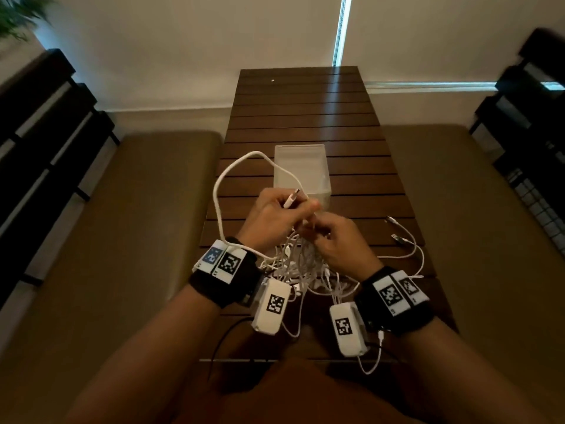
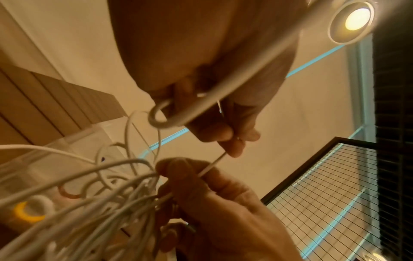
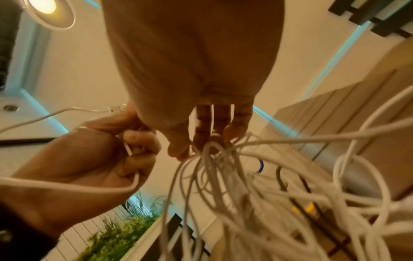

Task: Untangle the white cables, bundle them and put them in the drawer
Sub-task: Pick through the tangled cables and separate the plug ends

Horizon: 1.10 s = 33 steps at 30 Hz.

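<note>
A tangle of white cables [image 1: 299,264] hangs from both hands above the slatted wooden table [image 1: 305,111]. My left hand [image 1: 275,215] grips one white cable near its plug [image 1: 293,198]; that cable's loop [image 1: 218,185] arcs out to the left. In the left wrist view its fingertips [image 2: 232,146] pinch a thin strand. My right hand [image 1: 333,243] is just right of it, and its fingers [image 3: 201,141] hold the bunched top of the tangle [image 3: 223,176]. A translucent white box [image 1: 302,169], the drawer unit, stands just behind the hands.
Loose cable ends [image 1: 397,237] lie on the table to the right of the hands. Brown cushioned benches [image 1: 137,240] flank the table on both sides. Black shelving [image 1: 36,117] stands at the far left and far right.
</note>
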Available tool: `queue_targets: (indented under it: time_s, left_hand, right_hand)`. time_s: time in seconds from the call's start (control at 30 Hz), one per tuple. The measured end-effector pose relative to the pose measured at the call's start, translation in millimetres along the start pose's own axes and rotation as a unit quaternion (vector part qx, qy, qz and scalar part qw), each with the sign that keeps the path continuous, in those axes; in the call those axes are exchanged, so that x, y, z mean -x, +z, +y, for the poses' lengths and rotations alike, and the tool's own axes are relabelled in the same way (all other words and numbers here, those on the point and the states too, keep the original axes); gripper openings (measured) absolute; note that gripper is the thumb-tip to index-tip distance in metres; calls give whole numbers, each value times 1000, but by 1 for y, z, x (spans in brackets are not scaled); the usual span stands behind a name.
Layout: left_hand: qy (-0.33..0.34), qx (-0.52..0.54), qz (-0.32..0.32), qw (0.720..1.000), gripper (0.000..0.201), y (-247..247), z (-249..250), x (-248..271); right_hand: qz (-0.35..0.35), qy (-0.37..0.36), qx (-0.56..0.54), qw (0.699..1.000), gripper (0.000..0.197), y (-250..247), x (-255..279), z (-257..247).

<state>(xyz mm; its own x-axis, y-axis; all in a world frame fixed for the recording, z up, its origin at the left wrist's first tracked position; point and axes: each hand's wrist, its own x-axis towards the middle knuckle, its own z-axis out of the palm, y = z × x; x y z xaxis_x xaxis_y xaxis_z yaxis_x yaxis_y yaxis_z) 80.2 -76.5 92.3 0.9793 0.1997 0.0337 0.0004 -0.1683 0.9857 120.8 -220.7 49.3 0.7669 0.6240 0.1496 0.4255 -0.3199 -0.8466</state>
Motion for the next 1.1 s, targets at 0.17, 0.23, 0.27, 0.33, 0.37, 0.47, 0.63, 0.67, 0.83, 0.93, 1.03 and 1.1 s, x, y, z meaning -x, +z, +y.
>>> queue_targets:
  time_s: [0.17, 0.23, 0.27, 0.33, 0.37, 0.47, 0.63, 0.67, 0.83, 0.93, 1.03, 1.1]
  left_hand:
    - [-32, -31, -76, 996, 43, 0, -36, 3]
    - [-27, -91, -85, 992, 54, 4, -48, 6]
    - [-28, -94, -75, 992, 52, 4, -53, 5]
    - [-55, -49, -48, 996, 40, -1, -58, 1]
    - [-78, -19, -32, 996, 37, -4, -62, 0]
    - [-145, 22, 9, 989, 33, -6, -64, -3]
    - [-208, 91, 35, 973, 15, -5, -54, -11]
    - [-223, 106, 36, 968, 15, -7, -54, -13]
    - [-304, 177, 14, 936, 22, -16, -49, -17]
    - [-328, 230, -56, 915, 44, -18, -41, -13]
    - [-280, 75, 9, 957, 11, -17, -49, -13]
    - [-192, -105, 79, 973, 21, -20, -64, -14]
  right_hand:
    - [25, 15, -91, 995, 23, -12, -5, 0]
    - [55, 3, -102, 993, 19, -19, -7, -2]
    - [69, -5, -103, 992, 21, -24, -8, -1]
    - [103, -11, -112, 988, 25, -34, -6, 4]
    - [115, -13, -110, 987, 25, -39, -5, 6]
    - [115, -28, -84, 989, 18, -45, 0, 4]
    - [121, -78, -75, 987, 24, -45, 7, 4]
    - [127, -87, -63, 986, 19, -45, 8, 6]
    - [140, -110, -77, 981, 13, -42, 13, 2]
    - [153, -111, -105, 976, 10, -44, 14, -3]
    - [152, -56, -120, 980, 18, -41, 6, -4]
    - [135, -16, -138, 981, 23, -34, 1, -7]
